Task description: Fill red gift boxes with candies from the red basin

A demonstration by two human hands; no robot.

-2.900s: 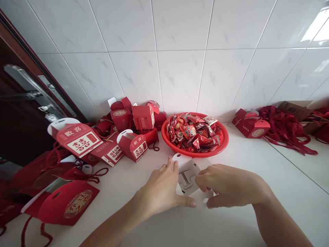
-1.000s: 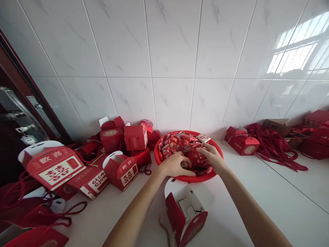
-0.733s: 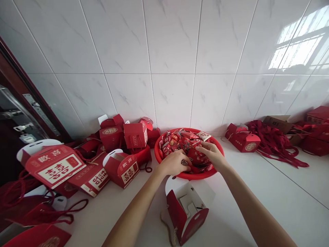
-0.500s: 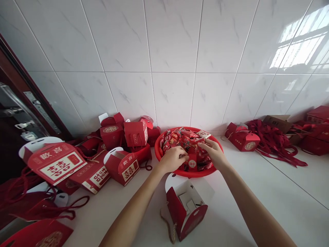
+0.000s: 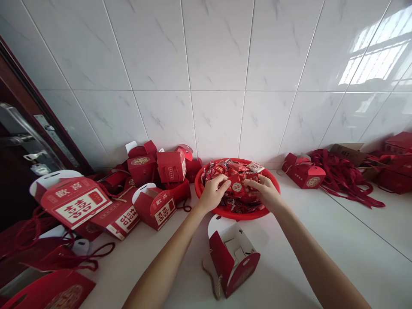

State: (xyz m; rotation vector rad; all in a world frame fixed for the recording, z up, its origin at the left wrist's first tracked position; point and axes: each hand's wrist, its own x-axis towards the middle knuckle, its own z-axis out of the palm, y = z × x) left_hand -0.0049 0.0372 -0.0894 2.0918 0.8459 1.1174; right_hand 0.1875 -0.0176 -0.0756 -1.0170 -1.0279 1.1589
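Observation:
A red plastic basket (image 5: pixel 276 189) full of red-wrapped candies (image 5: pixel 236 165) stands against the tiled wall. Over its middle, my left hand (image 5: pixel 212 193) pinches a small red candy packet (image 5: pixel 237 187) with a round pale emblem. My right hand (image 5: pixel 266 192) is closed at the basket's right side, thumb and fingers on another red wrapped candy (image 5: pixel 252 176); its fingertips come close to the first packet. Nearer to me, between my forearms, sits an open red gift box (image 5: pixel 242 274) with a white inside and a rope handle. White flaps show inside it.
Several red gift boxes (image 5: pixel 165 206) with gold and white lettering crowd the left side, some stacked. To the right are a closed red box (image 5: pixel 304 171), a heap of dark red ribbons (image 5: pixel 337 174) and more boxes. A door with a metal handle (image 5: pixel 16 139) is at far left.
My left hand has lifted the emblem packet up from the front of the candies. My right hand has moved slightly down and in, its fingers now closed on a candy.

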